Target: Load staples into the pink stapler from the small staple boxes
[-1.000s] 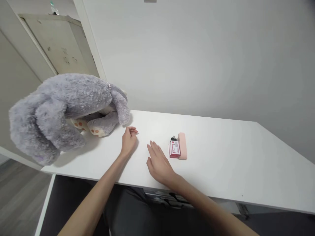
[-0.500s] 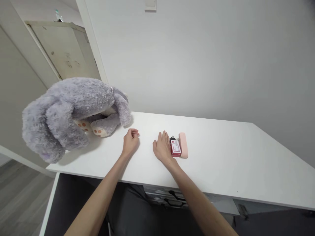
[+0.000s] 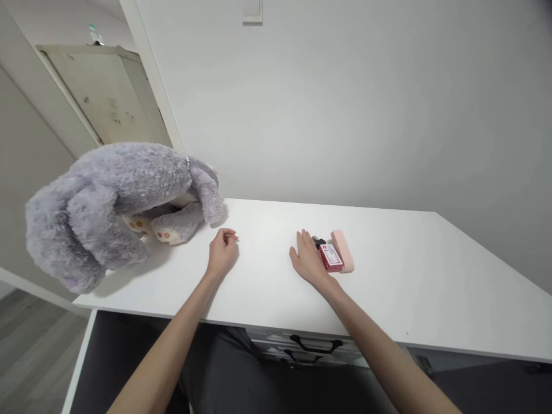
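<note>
My right hand [image 3: 309, 257] lies on the white table with its fingers stretched out, its edge against the left side of a small red-and-white box [image 3: 331, 257]. Behind the box sits a small black object with a metal plug [image 3: 319, 241], partly hidden by the fingers. A pale pink oblong case [image 3: 342, 251] stands tilted along the box's right side. Further left, my left hand [image 3: 222, 253] rests on the tabletop, fingers curled in and nothing visible in them.
A large grey plush toy [image 3: 129, 178] slumps over the table's left end. The white tabletop [image 3: 267, 287] meets a plain wall at the back. Below its front edge are drawers with black handles [image 3: 317, 345]. A beige cabinet [image 3: 103, 92] stands beyond the doorway.
My right hand has moved right against the box and pushed the box, black object and pink case to the right, turning them slightly. My left hand stays about where it was, curled.
</note>
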Available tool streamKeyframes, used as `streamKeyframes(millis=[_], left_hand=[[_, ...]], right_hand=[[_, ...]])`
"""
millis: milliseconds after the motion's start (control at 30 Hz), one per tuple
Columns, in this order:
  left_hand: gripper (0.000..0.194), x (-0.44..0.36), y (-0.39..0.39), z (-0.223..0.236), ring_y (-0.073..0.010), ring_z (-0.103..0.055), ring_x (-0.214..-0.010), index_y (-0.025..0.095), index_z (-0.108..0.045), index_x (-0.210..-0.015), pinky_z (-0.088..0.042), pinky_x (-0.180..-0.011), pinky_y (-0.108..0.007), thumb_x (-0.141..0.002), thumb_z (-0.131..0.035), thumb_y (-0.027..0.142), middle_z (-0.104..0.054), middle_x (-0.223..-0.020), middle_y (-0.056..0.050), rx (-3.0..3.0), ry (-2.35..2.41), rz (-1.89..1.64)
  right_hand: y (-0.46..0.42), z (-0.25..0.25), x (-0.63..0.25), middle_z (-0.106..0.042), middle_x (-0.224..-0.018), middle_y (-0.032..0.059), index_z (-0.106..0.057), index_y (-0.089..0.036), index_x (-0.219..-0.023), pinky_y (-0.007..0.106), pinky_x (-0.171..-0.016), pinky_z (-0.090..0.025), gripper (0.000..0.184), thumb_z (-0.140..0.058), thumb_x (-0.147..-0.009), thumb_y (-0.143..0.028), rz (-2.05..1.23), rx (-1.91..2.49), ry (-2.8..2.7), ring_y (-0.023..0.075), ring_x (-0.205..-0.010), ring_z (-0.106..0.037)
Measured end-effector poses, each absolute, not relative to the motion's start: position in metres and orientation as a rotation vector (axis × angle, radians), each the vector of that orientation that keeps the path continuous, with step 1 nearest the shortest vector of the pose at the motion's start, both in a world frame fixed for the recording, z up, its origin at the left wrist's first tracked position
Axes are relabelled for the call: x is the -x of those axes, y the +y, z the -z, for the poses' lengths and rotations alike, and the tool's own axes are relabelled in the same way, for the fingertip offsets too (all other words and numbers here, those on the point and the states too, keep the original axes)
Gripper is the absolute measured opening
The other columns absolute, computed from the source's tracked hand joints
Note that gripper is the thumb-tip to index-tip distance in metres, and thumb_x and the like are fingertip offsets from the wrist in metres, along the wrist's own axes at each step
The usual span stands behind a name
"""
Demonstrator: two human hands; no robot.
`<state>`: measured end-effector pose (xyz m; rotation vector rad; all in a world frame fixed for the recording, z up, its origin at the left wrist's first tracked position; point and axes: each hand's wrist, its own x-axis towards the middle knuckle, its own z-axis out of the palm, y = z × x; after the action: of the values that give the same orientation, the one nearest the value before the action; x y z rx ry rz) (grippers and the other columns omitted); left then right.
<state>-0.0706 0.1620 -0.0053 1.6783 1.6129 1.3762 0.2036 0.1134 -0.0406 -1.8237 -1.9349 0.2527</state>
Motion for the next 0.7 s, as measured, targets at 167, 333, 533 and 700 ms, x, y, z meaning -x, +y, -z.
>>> streamKeyframes(millis=[167,333,533,700], left_hand=[[0.019,0.071,0.163,0.005,-0.0242,-0.072,-0.092,0.023,-0.062,-0.099,-0.053,-0.091,-0.038,-0.083,-0.052,0.026,-0.077,-0.094,-0.007,-1.695,1.619,-1.368],[0.018,0.071,0.164,0.005,-0.024,-0.073,-0.093,0.023,-0.062,-0.098,-0.053,-0.092,-0.038,-0.083,-0.052,0.026,-0.077,-0.094,-0.007,-1.708,1.621,-1.353],[0.018,0.07,0.162,0.003,-0.0238,-0.072,-0.093,0.022,-0.063,-0.098,-0.053,-0.092,-0.037,-0.083,-0.053,0.027,-0.077,-0.095,-0.007,-1.738,1.619,-1.336],[0.019,0.07,0.162,0.002,-0.0235,-0.072,-0.091,0.022,-0.066,-0.096,-0.053,-0.091,-0.036,-0.083,-0.053,0.026,-0.078,-0.094,-0.006,-1.764,1.633,-1.305]], right_hand=[[0.118,0.048,-0.254,-0.025,-0.175,0.0266,-0.031,0.002,-0.164,0.047,-0.134,-0.018,0.068,-0.035,-0.108,-0.035,-0.246,1.809,-1.965,0.031,-0.166,-0.018],[0.123,0.052,-0.304,-0.031,-0.173,0.0272,-0.035,0.001,-0.162,0.048,-0.133,-0.021,0.066,-0.035,-0.107,-0.036,-0.187,1.842,-1.954,0.0317,-0.165,-0.023],[0.129,0.056,-0.343,-0.033,-0.171,0.0273,-0.036,-0.002,-0.161,0.053,-0.13,-0.025,0.064,-0.033,-0.107,-0.036,-0.151,1.906,-1.869,0.0329,-0.164,-0.025],[0.134,0.06,-0.36,-0.036,-0.17,0.0264,-0.037,-0.004,-0.161,0.054,-0.129,-0.027,0.064,-0.032,-0.107,-0.038,-0.129,1.937,-1.812,0.0334,-0.163,-0.027]])
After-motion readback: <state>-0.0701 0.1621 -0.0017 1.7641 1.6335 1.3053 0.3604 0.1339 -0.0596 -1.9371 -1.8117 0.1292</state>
